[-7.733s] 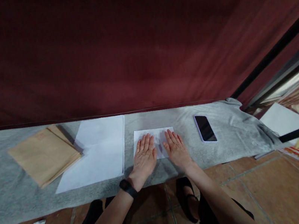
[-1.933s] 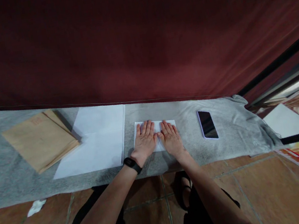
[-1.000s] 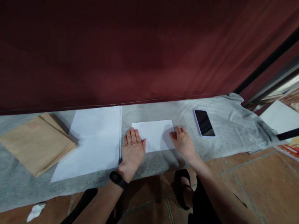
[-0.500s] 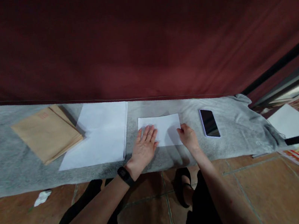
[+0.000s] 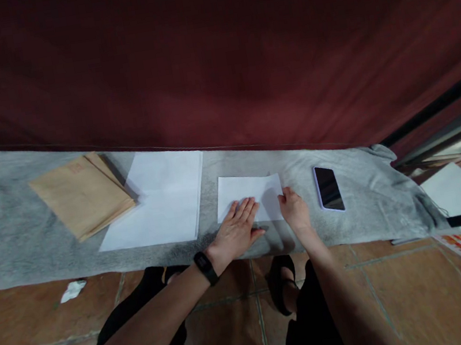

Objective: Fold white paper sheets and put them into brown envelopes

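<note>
Wristband (image 5: 206, 268) in black, strapped round the left wrist. Just past it, left hand (image 5: 237, 234) laid palm down on the near, left part of the small white paper (image 5: 257, 188), fingers straight and slightly apart, thumb stretched out to the right beside the near edge. Right hand (image 5: 295, 210) curled at the paper's right short edge, thumb and fingers bunched together there; edge pinched between them or merely pressed (hard to judge, with fingertips so small and half hidden), no telling. Key relation: paper flat on the grey cloth (image 5: 360, 193), directly left of the right hand's grip and beneath the left hand's fingers, long axis running left to right with a slight slope down toward the right hand. Both hands touching, so no nearer one; right at an end of that long axis, left along the near long side. Hidden: part of the near long edge, under the left hand. Layers or folds within the paper, impossible to make out. Farther to the right, phone (image 5: 329, 188) lying apart from the right hand, screen dark. To the left, larger white sheets (image 5: 160, 201), with brown envelopes (image 5: 81, 199) overlapping their left side. Farthest, dark red curtain (image 5: 193, 44), cut off by the top of the view.
</note>
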